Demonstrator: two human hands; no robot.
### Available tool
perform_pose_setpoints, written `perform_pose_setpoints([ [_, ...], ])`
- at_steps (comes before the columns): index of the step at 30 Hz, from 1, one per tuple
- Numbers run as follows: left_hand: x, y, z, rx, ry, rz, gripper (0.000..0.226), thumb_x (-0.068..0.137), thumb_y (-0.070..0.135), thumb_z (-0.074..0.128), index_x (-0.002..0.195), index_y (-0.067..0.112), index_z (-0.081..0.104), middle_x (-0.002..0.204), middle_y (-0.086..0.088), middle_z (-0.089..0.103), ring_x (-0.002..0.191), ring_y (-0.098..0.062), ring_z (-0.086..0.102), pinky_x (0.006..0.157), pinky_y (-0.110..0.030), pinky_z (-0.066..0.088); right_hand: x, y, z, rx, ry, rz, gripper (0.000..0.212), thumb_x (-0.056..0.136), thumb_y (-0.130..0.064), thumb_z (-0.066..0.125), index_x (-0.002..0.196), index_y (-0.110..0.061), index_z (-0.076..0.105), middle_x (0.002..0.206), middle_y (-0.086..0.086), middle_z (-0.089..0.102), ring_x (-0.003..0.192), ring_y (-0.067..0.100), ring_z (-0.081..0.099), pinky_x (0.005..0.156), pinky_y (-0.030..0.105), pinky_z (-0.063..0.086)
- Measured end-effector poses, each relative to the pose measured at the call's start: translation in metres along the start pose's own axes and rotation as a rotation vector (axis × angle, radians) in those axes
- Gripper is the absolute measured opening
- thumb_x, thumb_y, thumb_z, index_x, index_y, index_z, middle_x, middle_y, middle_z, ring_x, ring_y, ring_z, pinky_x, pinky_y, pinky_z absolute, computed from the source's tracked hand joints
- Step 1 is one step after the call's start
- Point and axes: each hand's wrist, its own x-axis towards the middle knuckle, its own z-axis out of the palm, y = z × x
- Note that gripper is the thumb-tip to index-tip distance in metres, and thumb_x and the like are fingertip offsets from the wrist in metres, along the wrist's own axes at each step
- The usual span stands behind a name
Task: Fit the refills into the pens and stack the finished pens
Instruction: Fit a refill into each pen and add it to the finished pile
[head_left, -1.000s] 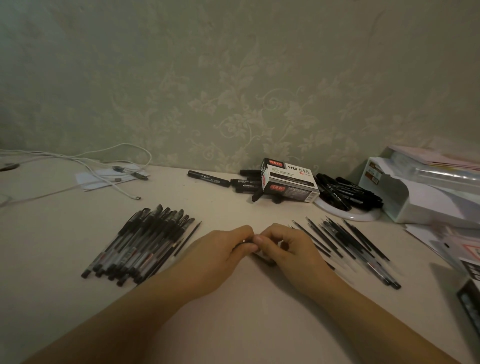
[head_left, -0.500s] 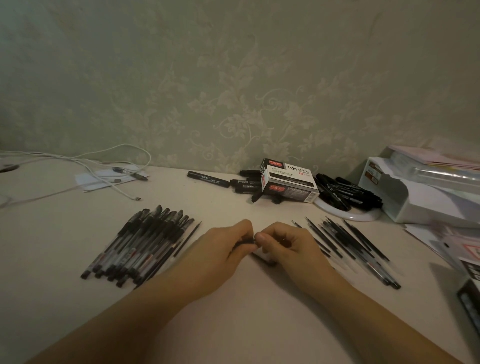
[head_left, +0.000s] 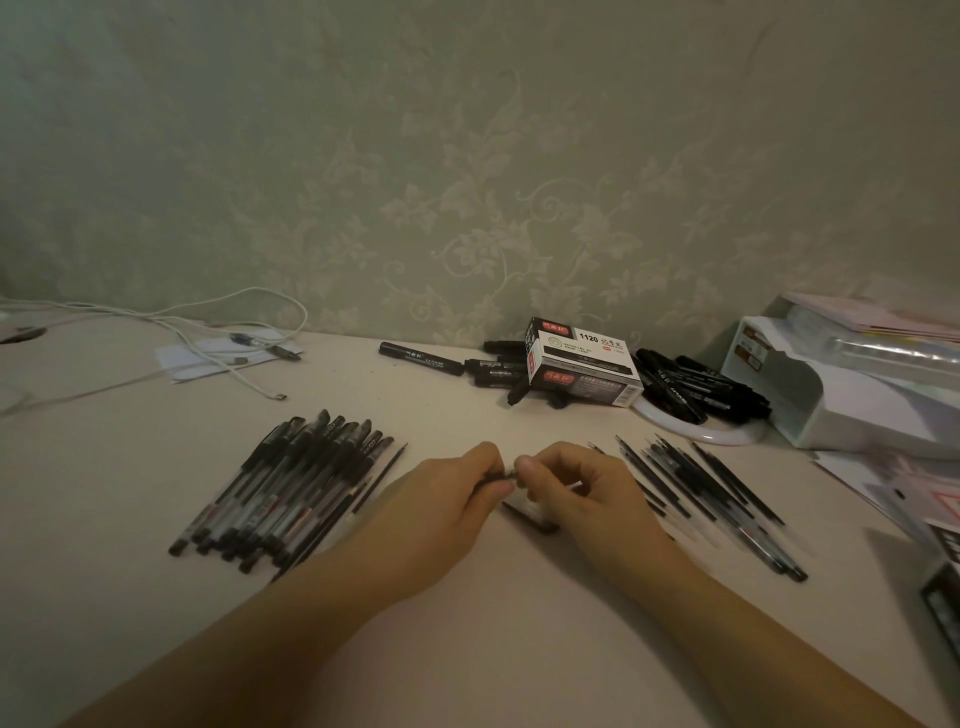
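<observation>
Judging by how the counter (head_left: 467, 649) is laid out, the job looks roughly half done. To the outside of the left hand (head_left: 441, 512) lies a tidy stack of finished pens (head_left: 291, 488), capped, side by side and overlapping, all angled the same way. One thin loose refill (head_left: 382, 475) lies along the stack's near edge, between it and the left hand. To the outside of the right hand (head_left: 582, 499) the unfinished parts (head_left: 711, 499) lie fanned out: slim dark refills and clear barrels mixed together; which are which is hard to tell in the dim light. That spread looks about as large as the finished stack, so many pens are probably left to assemble.

Between the two hands is the pen in hand (head_left: 496, 475). Both hands are curled, with fingertips meeting at the middle: the left grips a dark barrel end, and the right pinches the part that joins it, thumb and forefinger close together. Whether the refill is fully seated or a tip is being screwed on cannot be told, since the fingers hide the joint. A short dark piece (head_left: 530, 519) lies on the counter just under the right hand, probably a cap waiting to go on.

Beyond the hands, toward the wall, a marker box (head_left: 582, 364) and loose black markers (head_left: 701, 384) play no part.
</observation>
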Motion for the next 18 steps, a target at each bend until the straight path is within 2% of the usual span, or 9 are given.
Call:
perform_pose_setpoints([
  [2, 0.0001, 0.0002, 0.0011, 0.006, 0.008, 0.010, 0.015, 0.099, 0.043, 0.041, 0.087, 0.034, 0.044, 0.061, 0.006, 0.050, 0.057, -0.009, 0.048, 0.051, -0.025, 0.034, 0.0001, 0.0003, 0.0002, 0.012, -0.008, -0.004, 0.022, 0.085, -0.049, 0.063, 0.081, -0.030, 0.074, 0.078, -0.006, 0.069, 0.073, 0.003, 0.061, 0.070, 0.013, 0.049],
  [5, 0.0003, -0.0008, 0.0014, -0.008, 0.024, 0.004, 0.016, 0.098, 0.043, 0.041, 0.087, 0.033, 0.045, 0.061, 0.004, 0.050, 0.055, -0.009, 0.047, 0.051, -0.024, 0.033, 0.0018, 0.0025, -0.0028, 0.001, -0.023, -0.014, 0.011, 0.092, -0.031, 0.065, 0.087, -0.032, 0.075, 0.086, -0.011, 0.071, 0.082, 0.002, 0.061, 0.073, 0.013, 0.048],
  [8, -0.0005, -0.0011, 0.0015, -0.003, 0.015, 0.008, 0.015, 0.098, 0.042, 0.042, 0.087, 0.033, 0.045, 0.060, 0.004, 0.050, 0.054, -0.008, 0.046, 0.050, -0.022, 0.032, 0.0022, 0.0029, -0.0021, -0.024, -0.026, -0.013, 0.006, 0.091, -0.035, 0.066, 0.091, -0.037, 0.072, 0.094, -0.016, 0.070, 0.085, 0.004, 0.061, 0.073, 0.017, 0.048],
  [11, -0.0006, -0.0012, 0.0022, 0.002, 0.019, 0.007, 0.016, 0.098, 0.042, 0.043, 0.086, 0.032, 0.045, 0.060, 0.003, 0.050, 0.054, -0.008, 0.047, 0.050, -0.023, 0.032, 0.0021, 0.0039, 0.0014, -0.022, -0.020, -0.002, 0.014, 0.090, -0.043, 0.064, 0.086, -0.032, 0.072, 0.084, -0.011, 0.070, 0.077, 0.004, 0.061, 0.071, 0.024, 0.050],
  [13, -0.0005, -0.0010, 0.0025, 0.001, 0.015, 0.008, 0.016, 0.098, 0.043, 0.042, 0.087, 0.032, 0.046, 0.060, 0.003, 0.049, 0.054, -0.008, 0.046, 0.050, -0.022, 0.032, 0.0023, 0.0037, 0.0008, -0.018, -0.031, 0.000, 0.013, 0.092, -0.037, 0.065, 0.084, -0.030, 0.072, 0.081, -0.008, 0.069, 0.074, 0.005, 0.060, 0.071, 0.028, 0.052],
  [15, -0.0006, -0.0013, 0.0024, -0.010, 0.022, 0.014, 0.016, 0.098, 0.043, 0.042, 0.087, 0.032, 0.046, 0.060, 0.003, 0.050, 0.054, -0.009, 0.046, 0.049, -0.025, 0.034, 0.0026, 0.0036, -0.0012, -0.010, -0.044, -0.010, 0.007, 0.092, -0.030, 0.068, 0.087, -0.031, 0.073, 0.085, -0.011, 0.070, 0.074, 0.003, 0.059, 0.069, 0.024, 0.050],
  [18, -0.0009, -0.0019, 0.0014, -0.013, 0.025, 0.013, 0.015, 0.098, 0.042, 0.043, 0.087, 0.033, 0.046, 0.060, 0.003, 0.050, 0.054, -0.010, 0.047, 0.052, -0.032, 0.038, 0.0019, 0.0032, -0.0022, -0.010, -0.053, -0.037, 0.013, 0.091, -0.025, 0.069, 0.094, -0.037, 0.071, 0.091, -0.017, 0.068, 0.073, -0.001, 0.058, 0.065, 0.016, 0.047],
])
